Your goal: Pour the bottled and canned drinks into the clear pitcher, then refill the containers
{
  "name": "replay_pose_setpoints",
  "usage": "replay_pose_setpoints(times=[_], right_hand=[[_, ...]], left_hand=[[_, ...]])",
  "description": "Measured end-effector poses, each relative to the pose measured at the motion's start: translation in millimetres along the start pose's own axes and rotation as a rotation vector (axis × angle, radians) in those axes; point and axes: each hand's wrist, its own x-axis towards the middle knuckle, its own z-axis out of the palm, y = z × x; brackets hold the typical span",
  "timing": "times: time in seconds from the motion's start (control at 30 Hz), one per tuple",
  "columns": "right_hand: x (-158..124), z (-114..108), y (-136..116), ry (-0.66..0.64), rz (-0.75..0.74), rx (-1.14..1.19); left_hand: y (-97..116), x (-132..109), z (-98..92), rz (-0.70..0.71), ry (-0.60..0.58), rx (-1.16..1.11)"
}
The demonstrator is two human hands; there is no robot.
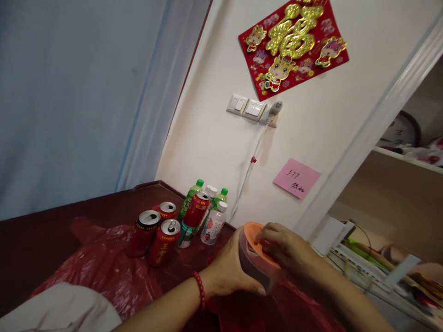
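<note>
Across the left of the frame, a pale blue curtain [69, 97] hangs behind the dark red table [20, 235], and the table's far edge runs below it toward the wall. At lower left, a crumpled red plastic bag [100, 263] spreads on the table. Near the centre, three red cans [163, 246] stand close together; beside them, one more red can [197, 210] is on top of a green can [186, 236]. The white-capped bottle [212, 226] stands nearest to your left hand [226, 272], so you have little room on that side.

Right of lower centre, your left hand grasps the tilted clear container [252, 267] around its body. Your right hand [289, 249] has its fingers on the orange top [250, 232]; whether they pinch it, you cannot tell. You seem to be working this top, but whether on or off is not clear. The next move probably calls for a steady left hold and gentle right fingers. Lifting toward yourself looks freer than pushing toward the wall [204, 115]. At far right, keep your elbow away from the shelf [408, 159].
</note>
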Motion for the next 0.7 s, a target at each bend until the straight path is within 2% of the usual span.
replay_pose_setpoints(times=[0.17,0.37,0.57,0.7], right_hand=[[-0.8,1.8,-6.3,-0.004,0.027,0.008],[-0.1,0.3,-7.9,-0.017,0.058,-0.014],[0.3,2.3,-8.9,-0.01,0.077,-0.022],[0.7,3.7,-11.8,0.006,0.093,-0.032]], left_hand=[[0.6,0.2,0.7,-0.055,0.02,0.055],[-1.0,0.0,1.6,-0.008,0.019,0.039],[-4.2,-0.2,1.3,-0.05,0.034,0.056],[-2.6,-0.3,1.8,-0.006,0.017,-0.013]])
